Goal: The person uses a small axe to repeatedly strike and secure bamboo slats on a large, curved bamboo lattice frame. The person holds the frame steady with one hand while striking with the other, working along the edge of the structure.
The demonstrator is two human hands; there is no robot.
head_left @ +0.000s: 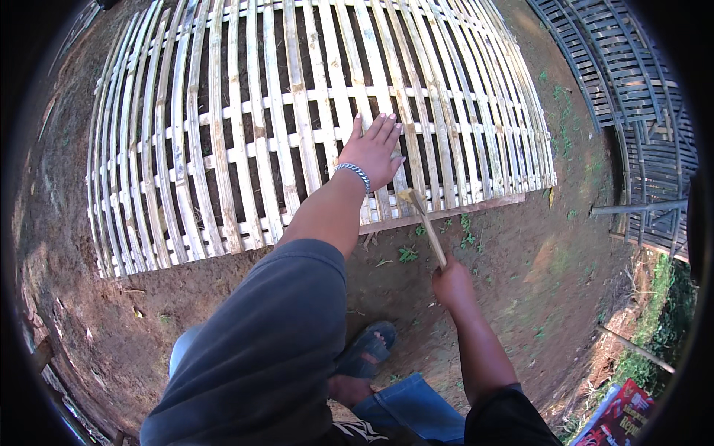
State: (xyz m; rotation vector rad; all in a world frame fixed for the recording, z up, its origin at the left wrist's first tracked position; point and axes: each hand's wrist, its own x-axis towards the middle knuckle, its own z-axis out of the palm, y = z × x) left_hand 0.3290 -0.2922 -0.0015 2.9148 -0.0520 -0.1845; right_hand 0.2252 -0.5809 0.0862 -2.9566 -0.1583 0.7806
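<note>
A large panel of pale bamboo slats (223, 134) lies before me, its long slats crossed by several strips. My left hand (374, 151) is laid flat on the slats near the panel's near edge, fingers stretched out, a chain bracelet (352, 173) round the wrist. In my right hand (452, 282) is the wooden handle of a hammer (433, 239), gripped at its lower end. The hammer's head is close to the panel's near edge, right of my left hand; I cannot tell whether it touches the slats.
A wooden board (446, 212) runs under the panel's near edge. Brown soil (520, 282) with small weeds surrounds it. Dark woven bamboo fencing (654, 141) stands at the right, with a pole (639, 207) jutting inward. My sandalled foot (368, 348) is below; a red printed sheet (621, 416) lies lower right.
</note>
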